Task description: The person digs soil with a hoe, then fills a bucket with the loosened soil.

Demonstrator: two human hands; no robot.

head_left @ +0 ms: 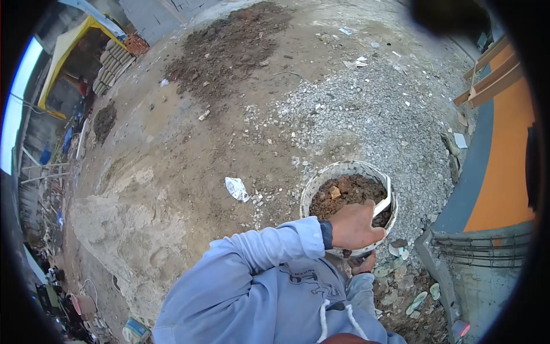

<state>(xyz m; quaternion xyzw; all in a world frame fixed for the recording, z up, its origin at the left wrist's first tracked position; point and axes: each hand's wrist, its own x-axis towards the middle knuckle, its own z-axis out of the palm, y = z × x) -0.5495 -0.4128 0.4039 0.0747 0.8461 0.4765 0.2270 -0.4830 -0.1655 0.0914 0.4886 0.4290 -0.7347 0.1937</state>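
Steadying bucket [342,167] of earth [350,192] above gravel [355,109]: left hand [355,227] clamped over near rim against tipping, right hand [364,264] seemingly propping base, grip too hidden to tell.

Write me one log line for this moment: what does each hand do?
left hand: grips bucket rim | right hand: under bucket, grip hidden | bucket: filled with soil | ground: gravel

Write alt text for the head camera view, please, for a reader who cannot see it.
A person in a light blue hoodie grips the rim of a white bucket of brown soil with the left hand; the right hand shows partly beneath it. Around lie grey gravel and dirt.
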